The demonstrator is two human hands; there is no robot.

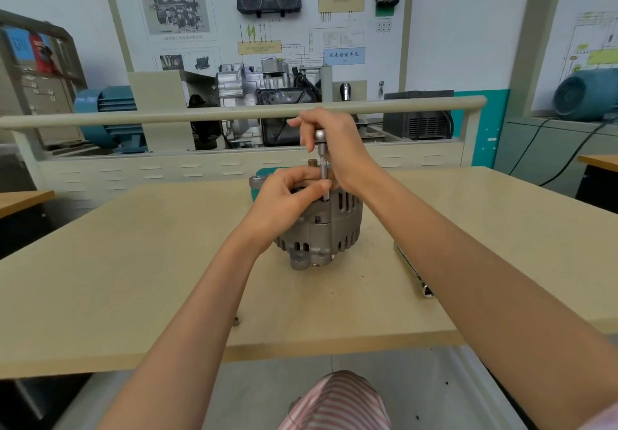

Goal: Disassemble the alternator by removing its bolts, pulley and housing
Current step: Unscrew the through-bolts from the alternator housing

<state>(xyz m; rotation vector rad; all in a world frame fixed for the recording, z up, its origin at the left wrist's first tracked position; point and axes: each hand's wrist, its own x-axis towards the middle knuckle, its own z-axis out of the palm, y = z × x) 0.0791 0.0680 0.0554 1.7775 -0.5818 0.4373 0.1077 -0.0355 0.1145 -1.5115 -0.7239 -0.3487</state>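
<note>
A grey slotted alternator (329, 229) stands on the beige table (133, 262), shaft end up. A chrome socket driver (323, 165) stands upright on its top rim. My right hand (334, 142) grips the driver's head from above. My left hand (294, 192) rests on the alternator's top, its thumb and fingers pinching the driver's lower shaft. The top face of the alternator is mostly hidden by my hands.
A chrome tool (413, 270) lies on the table to the right of the alternator. A small bolt (236, 321) sits near the front edge. A teal object (267, 172) lies behind the alternator. A railing (234, 113) and engine display (267, 95) stand beyond.
</note>
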